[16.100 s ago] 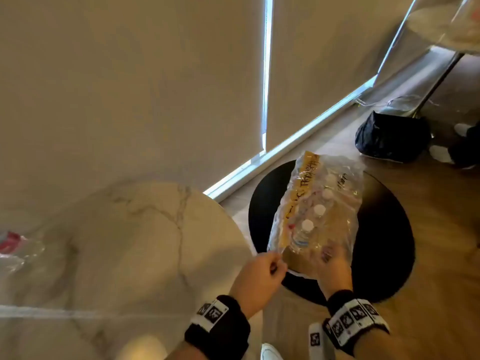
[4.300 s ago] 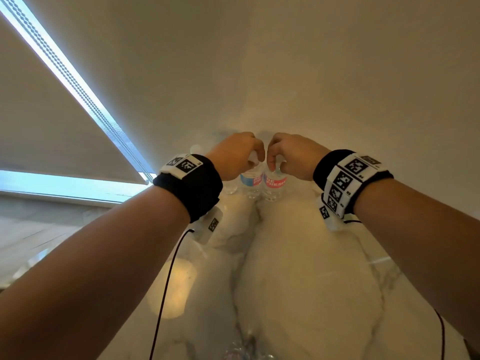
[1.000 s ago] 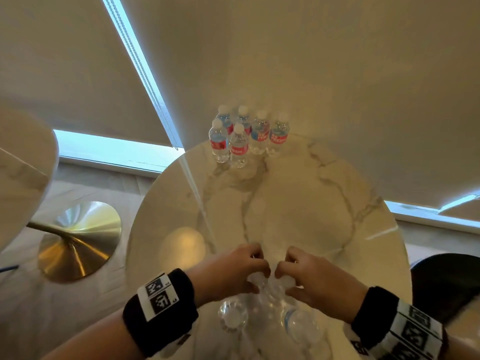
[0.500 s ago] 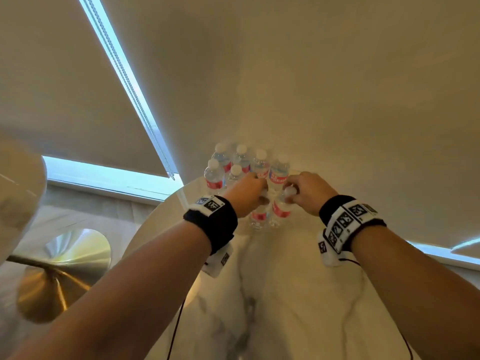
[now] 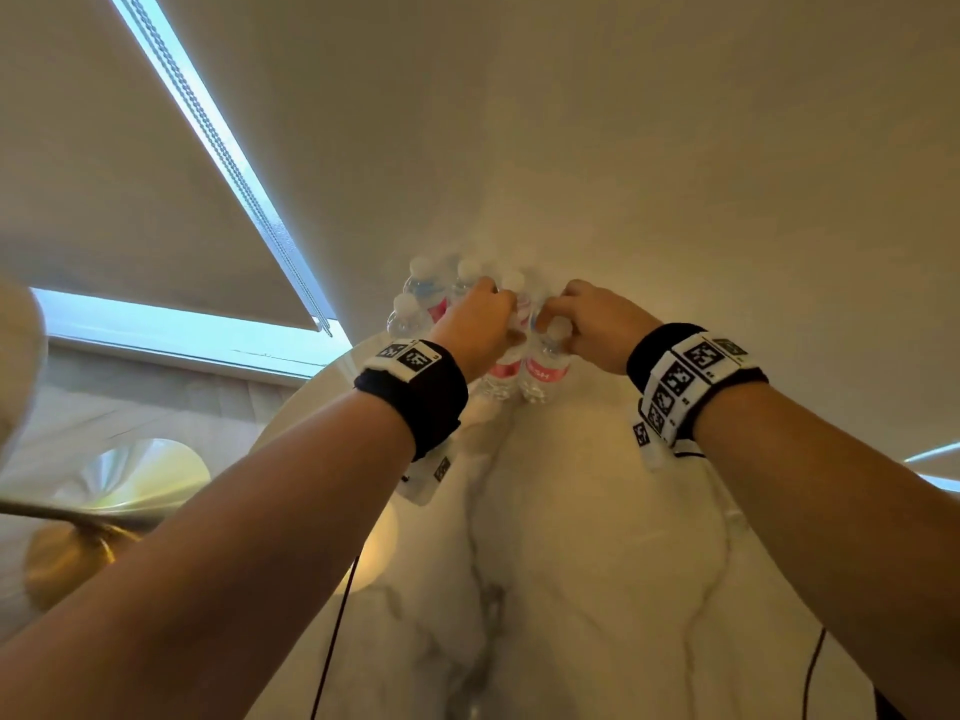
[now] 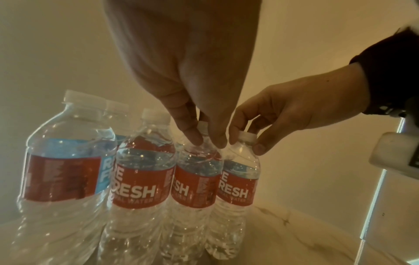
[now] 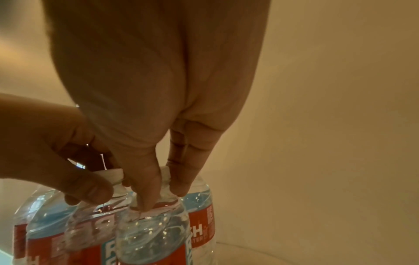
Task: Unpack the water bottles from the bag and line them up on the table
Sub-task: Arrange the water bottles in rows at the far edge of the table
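Several clear water bottles (image 5: 423, 304) with red and blue labels stand grouped at the far edge of the marble table (image 5: 597, 563). My left hand (image 5: 506, 324) pinches the cap of one upright bottle (image 5: 501, 374) in the front row. My right hand (image 5: 550, 324) pinches the cap of the bottle beside it (image 5: 545, 371). In the left wrist view my left hand (image 6: 207, 139) holds its bottle (image 6: 197, 179), and the right hand's bottle (image 6: 235, 188) touches it. In the right wrist view my right hand (image 7: 163, 188) grips its bottle (image 7: 152, 233) at the neck. Both bottles rest on the table. The bag is out of view.
A brass pedestal base (image 5: 104, 511) of another table stands on the floor at the left. Beige roller blinds (image 5: 623, 122) hang right behind the bottles. Thin black cables (image 5: 332, 641) trail from both wrists over the near part of the table.
Both hands have carried a bottle each from the table's near edge to the far edge. The two bottles now stand against the group there.
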Demonstrator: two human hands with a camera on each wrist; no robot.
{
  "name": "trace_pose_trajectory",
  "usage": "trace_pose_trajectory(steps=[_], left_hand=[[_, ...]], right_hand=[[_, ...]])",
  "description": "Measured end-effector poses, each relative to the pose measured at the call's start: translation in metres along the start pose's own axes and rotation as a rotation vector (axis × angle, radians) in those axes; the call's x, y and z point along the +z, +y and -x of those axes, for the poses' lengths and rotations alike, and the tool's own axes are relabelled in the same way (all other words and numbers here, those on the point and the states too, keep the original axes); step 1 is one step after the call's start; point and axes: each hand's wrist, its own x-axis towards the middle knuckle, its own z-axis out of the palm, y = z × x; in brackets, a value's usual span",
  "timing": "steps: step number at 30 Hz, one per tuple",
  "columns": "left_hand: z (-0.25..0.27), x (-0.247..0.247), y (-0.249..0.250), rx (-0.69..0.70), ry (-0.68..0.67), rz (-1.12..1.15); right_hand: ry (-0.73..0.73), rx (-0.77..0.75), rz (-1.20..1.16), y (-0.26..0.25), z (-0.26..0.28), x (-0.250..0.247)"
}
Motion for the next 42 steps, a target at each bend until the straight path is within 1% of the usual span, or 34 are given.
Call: trace_pose_trajectory(steps=[1,2,3,5,7,10,14,16,19,22,24,27,30,32,35,38,42], left_hand=[[0.004,-0.003,0.005,-0.063,-0.005,0.073],[0.01,-0.008,0.009,-0.084,-0.023,0.084],[0.017,-0.01,0.012,-0.086,0.019,0.113],[0.038,-0.018,0.017,-0.083,0.059,0.096],[0.067,-0.018,0.023,-0.052,0.108,0.091],[0.128,-0.012,0.036,-0.018,0.085,0.187],[0.225,0.011,0.052,0.015,-0.109,0.275],[0.271,0.022,0.056,0.009,-0.199,0.221],[0.331,0.03,0.063,-0.01,-0.367,0.062],[0.369,0.032,0.066,-0.01,-0.473,0.035],[0.381,0.037,0.067,0.0,-0.512,0.075],[0.38,0.044,0.071,0.017,-0.547,0.146],[0.362,0.046,0.077,0.045,-0.514,0.169],[0.338,0.045,0.081,0.046,-0.486,0.184],[0.283,0.042,0.088,0.044,-0.401,0.244],[0.216,0.043,0.098,0.052,-0.299,0.291],[0.125,0.035,0.114,0.03,-0.201,0.352]], right_hand=[[-0.012,0.021,-0.017,-0.001,0.004,0.0],[-0.022,0.042,-0.041,-0.003,0.009,-0.001],[-0.023,0.061,-0.068,-0.006,0.016,-0.003],[0.003,0.102,-0.12,-0.014,0.035,-0.008],[0.027,0.116,-0.15,-0.026,0.064,-0.01],[-0.015,0.084,-0.185,-0.047,0.126,-0.001],[-0.161,0.061,-0.232,-0.074,0.218,0.035],[-0.239,0.054,-0.257,-0.083,0.261,0.055],[-0.346,0.051,-0.265,-0.094,0.318,0.081],[-0.403,0.047,-0.249,-0.103,0.354,0.101],[-0.372,0.05,-0.256,-0.108,0.368,0.114],[-0.27,0.036,-0.269,-0.113,0.375,0.127],[-0.189,0.056,-0.316,-0.106,0.366,0.124],[-0.125,0.098,-0.345,-0.096,0.352,0.116],[-0.038,0.178,-0.315,-0.073,0.318,0.101],[0.048,0.27,-0.309,-0.043,0.274,0.083],[0.14,0.365,-0.234,0.005,0.201,0.055]])
